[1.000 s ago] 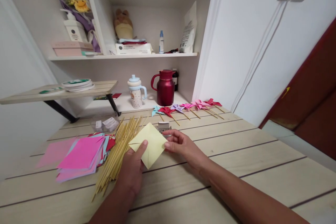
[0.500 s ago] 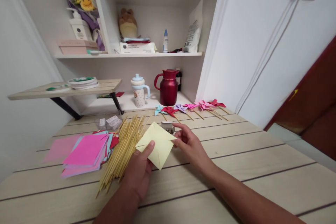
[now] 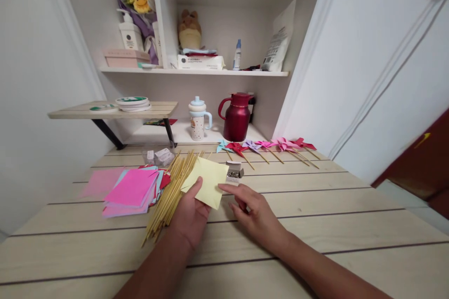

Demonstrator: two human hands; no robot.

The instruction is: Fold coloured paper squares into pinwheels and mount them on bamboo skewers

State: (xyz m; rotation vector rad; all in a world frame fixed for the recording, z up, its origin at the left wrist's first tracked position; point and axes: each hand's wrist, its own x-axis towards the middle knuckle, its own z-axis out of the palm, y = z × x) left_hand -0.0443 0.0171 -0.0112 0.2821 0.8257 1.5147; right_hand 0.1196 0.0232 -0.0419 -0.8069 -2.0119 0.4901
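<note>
Head view: left hand [image 3: 191,215] pinches the pale yellow square paper sheet [image 3: 209,187] under its thumb; right hand [image 3: 254,212], loosely open and holding nothing, touches the sheet's edge with its forefinger.

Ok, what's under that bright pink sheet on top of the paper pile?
Under the bright pink sheet lie more sheets: pale pink, light blue and red edges stick out of the paper stack. Their number and full colours are covered. The table is beneath.

Both forearms bare, no sleeves or jewellery.
</note>
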